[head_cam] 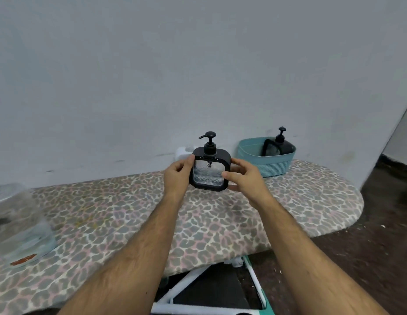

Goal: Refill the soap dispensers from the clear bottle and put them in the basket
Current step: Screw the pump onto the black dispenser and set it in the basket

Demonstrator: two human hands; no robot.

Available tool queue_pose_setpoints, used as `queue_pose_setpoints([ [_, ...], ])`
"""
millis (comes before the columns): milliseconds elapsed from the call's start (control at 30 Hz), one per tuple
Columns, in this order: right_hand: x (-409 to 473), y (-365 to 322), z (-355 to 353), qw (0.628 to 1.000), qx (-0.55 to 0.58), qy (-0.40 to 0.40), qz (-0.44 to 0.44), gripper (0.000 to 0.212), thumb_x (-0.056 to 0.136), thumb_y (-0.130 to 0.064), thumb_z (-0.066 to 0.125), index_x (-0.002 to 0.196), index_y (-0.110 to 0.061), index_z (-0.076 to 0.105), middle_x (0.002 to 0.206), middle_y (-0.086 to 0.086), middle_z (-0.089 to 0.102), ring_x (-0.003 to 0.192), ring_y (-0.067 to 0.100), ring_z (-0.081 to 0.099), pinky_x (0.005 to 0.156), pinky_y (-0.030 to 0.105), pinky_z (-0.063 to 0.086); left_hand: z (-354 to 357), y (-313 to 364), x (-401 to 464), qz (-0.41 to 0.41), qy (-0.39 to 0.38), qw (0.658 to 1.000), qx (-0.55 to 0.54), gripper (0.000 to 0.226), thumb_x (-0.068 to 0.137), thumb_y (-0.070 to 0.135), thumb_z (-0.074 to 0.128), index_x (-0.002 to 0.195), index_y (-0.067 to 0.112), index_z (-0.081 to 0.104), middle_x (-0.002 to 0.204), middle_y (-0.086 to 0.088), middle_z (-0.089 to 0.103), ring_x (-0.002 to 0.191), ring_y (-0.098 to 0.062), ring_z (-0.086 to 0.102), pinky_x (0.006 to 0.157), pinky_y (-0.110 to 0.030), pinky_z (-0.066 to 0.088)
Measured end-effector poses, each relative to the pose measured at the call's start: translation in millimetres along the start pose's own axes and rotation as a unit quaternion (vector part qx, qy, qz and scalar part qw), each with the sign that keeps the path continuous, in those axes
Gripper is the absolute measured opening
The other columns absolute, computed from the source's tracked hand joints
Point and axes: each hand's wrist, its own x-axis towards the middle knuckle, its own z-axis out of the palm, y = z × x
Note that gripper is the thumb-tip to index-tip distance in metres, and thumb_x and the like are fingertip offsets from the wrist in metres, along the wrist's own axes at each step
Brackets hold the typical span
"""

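From the head camera, the left hand (178,176) and the right hand (242,176) are both closing around a black-framed soap dispenser (209,171), one on each side, holding it upright above the leopard-print ironing board (220,223). A second dispenser (277,146) is sitting in the teal basket (266,162) at the board's far right end. The clear bottle (20,223) is standing blurred at the left edge.
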Motion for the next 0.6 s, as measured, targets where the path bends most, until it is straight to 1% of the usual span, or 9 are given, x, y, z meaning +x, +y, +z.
queue_pose_setpoints([
  [100, 15.4, -8.3, -22.3, 1.000, -0.008, 0.024, -0.010, 0.048, 0.086, -0.002, 0.074, 0.131, -0.012, 0.059, 0.117, 0.012, 0.067, 0.103, 0.026, 0.070, 0.074, 0.035, 0.060, 30.5, 4.3, 17.4, 0.000, -0.016, 1.000, -0.005, 0.032, 0.091, 0.044, 0.066, 0.082, 0.014, 0.073, 0.085, -0.005, 0.074, 0.084, -0.022, 0.071, 0.085, -0.048, 0.059],
  [167, 27.1, -13.4, -37.9, 0.999, -0.020, 0.043, -0.016, 0.053, 0.086, -0.005, 0.075, 0.136, -0.012, 0.057, 0.119, 0.012, 0.066, 0.104, 0.025, 0.070, 0.074, 0.036, 0.061, 50.3, 4.1, 31.3, 0.000, -0.022, 1.000, -0.003, 0.034, 0.089, 0.048, 0.066, 0.083, 0.015, 0.072, 0.085, -0.004, 0.074, 0.089, -0.023, 0.072, 0.088, -0.047, 0.058],
  [233, 39.5, -18.6, -52.8, 0.997, -0.032, 0.063, -0.026, 0.054, 0.086, -0.007, 0.075, 0.137, -0.013, 0.056, 0.119, 0.011, 0.067, 0.102, 0.023, 0.071, 0.075, 0.037, 0.062, 70.4, 5.3, 45.4, 0.008, -0.034, 0.999, -0.002, 0.043, 0.084, 0.056, 0.066, 0.087, 0.014, 0.072, 0.088, -0.005, 0.075, 0.092, -0.026, 0.071, 0.088, -0.048, 0.058],
  [300, 49.0, -22.4, -65.6, 0.995, -0.042, 0.081, -0.034, 0.053, 0.087, -0.007, 0.075, 0.136, -0.013, 0.057, 0.118, 0.009, 0.068, 0.100, 0.021, 0.071, 0.075, 0.036, 0.062, 89.7, 4.7, 58.5, 0.010, -0.043, 0.999, 0.000, 0.051, 0.079, 0.062, 0.066, 0.089, 0.012, 0.073, 0.089, -0.006, 0.075, 0.093, -0.026, 0.071, 0.088, -0.049, 0.058],
  [400, 62.5, -24.9, -83.8, 0.991, -0.050, 0.110, -0.052, 0.049, 0.087, -0.008, 0.074, 0.133, -0.012, 0.059, 0.113, 0.008, 0.070, 0.099, 0.018, 0.071, 0.076, 0.035, 0.062, 121.8, 3.2, 77.7, 0.015, -0.056, 0.998, 0.001, 0.045, 0.084, 0.057, 0.064, 0.087, 0.013, 0.072, 0.085, -0.003, 0.074, 0.090, -0.027, 0.071, 0.087, -0.049, 0.058],
  [500, 73.1, -26.8, -101.6, 0.986, -0.065, 0.139, -0.066, 0.038, 0.087, -0.011, 0.074, 0.124, -0.015, 0.064, 0.106, 0.005, 0.071, 0.099, 0.019, 0.071, 0.079, 0.039, 0.062, 154.0, 1.9, 91.8, 0.022, -0.068, 0.997, 0.005, 0.040, 0.090, 0.055, 0.060, 0.085, 0.016, 0.070, 0.080, 0.002, 0.070, 0.080, -0.018, 0.066, 0.086, -0.042, 0.057],
  [567, 80.3, -26.9, -114.3, 0.982, -0.084, 0.152, -0.074, 0.027, 0.087, -0.014, 0.074, 0.111, -0.024, 0.066, 0.103, 0.002, 0.071, 0.099, 0.019, 0.070, 0.080, 0.039, 0.062, 174.8, 0.0, 99.9, 0.028, -0.076, 0.997, 0.012, 0.041, 0.094, 0.051, 0.056, 0.091, 0.014, 0.070, 0.084, 0.002, 0.070, 0.081, -0.015, 0.063, 0.085, -0.039, 0.055],
  [600, 83.5, -26.7, -119.5, 0.979, -0.097, 0.159, -0.078, 0.025, 0.087, -0.015, 0.075, 0.105, -0.029, 0.065, 0.102, 0.001, 0.071, 0.099, 0.018, 0.070, 0.080, 0.039, 0.062, 182.7, -1.0, 103.1, 0.030, -0.081, 0.996, 0.016, 0.042, 0.096, 0.051, 0.054, 0.095, 0.012, 0.070, 0.088, 0.001, 0.070, 0.084, -0.016, 0.064, 0.086, -0.039, 0.055],
])
